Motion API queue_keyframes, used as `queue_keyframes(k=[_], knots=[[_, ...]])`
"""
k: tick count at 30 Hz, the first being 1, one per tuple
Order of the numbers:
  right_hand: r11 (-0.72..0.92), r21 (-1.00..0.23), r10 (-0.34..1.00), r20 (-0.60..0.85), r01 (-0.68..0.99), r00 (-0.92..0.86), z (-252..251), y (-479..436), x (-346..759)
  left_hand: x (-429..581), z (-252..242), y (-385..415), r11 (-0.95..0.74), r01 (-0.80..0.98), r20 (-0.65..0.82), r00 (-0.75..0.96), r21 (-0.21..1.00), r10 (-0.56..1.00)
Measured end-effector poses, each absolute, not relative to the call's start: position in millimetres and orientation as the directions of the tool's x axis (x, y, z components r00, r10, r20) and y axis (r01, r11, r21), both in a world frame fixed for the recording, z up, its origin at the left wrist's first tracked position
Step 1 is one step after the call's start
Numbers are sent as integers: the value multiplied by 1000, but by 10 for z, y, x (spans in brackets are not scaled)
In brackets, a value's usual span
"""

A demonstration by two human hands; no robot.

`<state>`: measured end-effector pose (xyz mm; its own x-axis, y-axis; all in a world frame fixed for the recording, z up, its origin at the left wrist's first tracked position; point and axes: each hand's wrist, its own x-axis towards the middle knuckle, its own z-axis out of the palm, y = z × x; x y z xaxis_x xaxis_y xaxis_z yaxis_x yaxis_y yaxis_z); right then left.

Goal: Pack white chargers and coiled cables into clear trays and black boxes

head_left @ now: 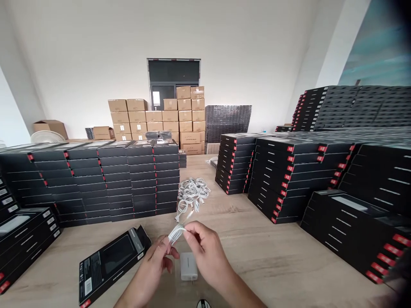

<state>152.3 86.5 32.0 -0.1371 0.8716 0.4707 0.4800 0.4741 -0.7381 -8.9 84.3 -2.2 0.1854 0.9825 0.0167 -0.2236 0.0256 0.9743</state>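
Note:
A coiled white cable [176, 233] is held between my two hands above the wooden table. My left hand [159, 256] grips the lower left end of the coil, fingers curled. At the upper right end, my right hand [203, 244] pinches the cable between thumb and fingers. Below the hands lies a white power adapter [189, 266] with its prongs toward me. To the left rests a black box [112, 261], its end flap open toward the upper right. A tangled pile of white cables [194, 191] lies just beyond my hands.
Stacked black boxes [118, 184] form a wall on the left. More black box stacks [272, 184] stand on the right, with a nearer stack [346, 226] at the right edge. Brown cartons [189, 115] are piled at the back. Wooden tabletop [257, 252] shows between the stacks.

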Motion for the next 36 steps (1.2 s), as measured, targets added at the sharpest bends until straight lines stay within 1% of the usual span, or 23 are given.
queue_keyframes(k=[2, 4, 6, 8, 10, 13, 17, 19, 21, 24, 26, 28, 30, 32, 34, 36], knots=[[393, -870, 919, 372, 299, -126, 333, 850, 1484, -55, -17, 827, 60, -249, 6, 256, 967, 967], [336, -929, 939, 318, 155, -132, 339, 855, 1466, -29, -5, 806, 100, -281, -2, 328, 955, 945], [287, -956, 950, 275, 67, -149, 334, 871, 1462, -19, 16, 788, 123, -307, -3, 364, 944, 931], [244, -970, 959, 238, 15, -156, 326, 889, 1464, -23, 45, 775, 153, -319, -21, 381, 935, 924], [236, -972, 961, 236, -18, -143, 326, 900, 1467, -32, 73, 768, 196, -334, -46, 408, 922, 912], [255, -966, 958, 258, -41, -124, 354, 896, 1462, -43, 94, 763, 232, -360, -54, 443, 903, 895], [121, -989, 961, 138, -84, -238, 370, 862, 1427, -55, 75, 766, 298, -390, -85, 478, 871, 874], [96, -995, 948, 103, -38, -300, 333, 849, 1400, -60, 66, 775, 326, -428, -93, 481, 843, 872], [176, -983, 946, 153, 57, -285, 273, 848, 1376, -58, 64, 786, 339, -477, -94, 466, 811, 880], [331, -914, 944, 322, 236, -74, 193, 868, 1366, -35, 66, 797, 343, -521, -101, 437, 782, 894], [364, -879, 919, 393, 307, 33, 172, 887, 1380, -10, 65, 794, 338, -511, -105, 431, 790, 896], [380, -866, 908, 417, 324, 50, 175, 904, 1403, 12, 64, 786, 317, -493, -96, 423, 810, 901], [398, -868, 902, 429, 296, 45, 189, 921, 1433, 19, 64, 785, 301, -484, -94, 406, 821, 909], [405, -885, 897, 433, 228, 87, 206, 946, 1470, 10, 67, 793, 303, -494, -112, 379, 815, 918], [365, -921, 917, 381, 136, 120, 225, 979, 1515, -8, 71, 808, 315, -515, -136, 355, 797, 925], [281, -959, 955, 284, 45, 86, 242, 1010, 1551, -24, 74, 820, 316, -525, -135, 355, 790, 925]])
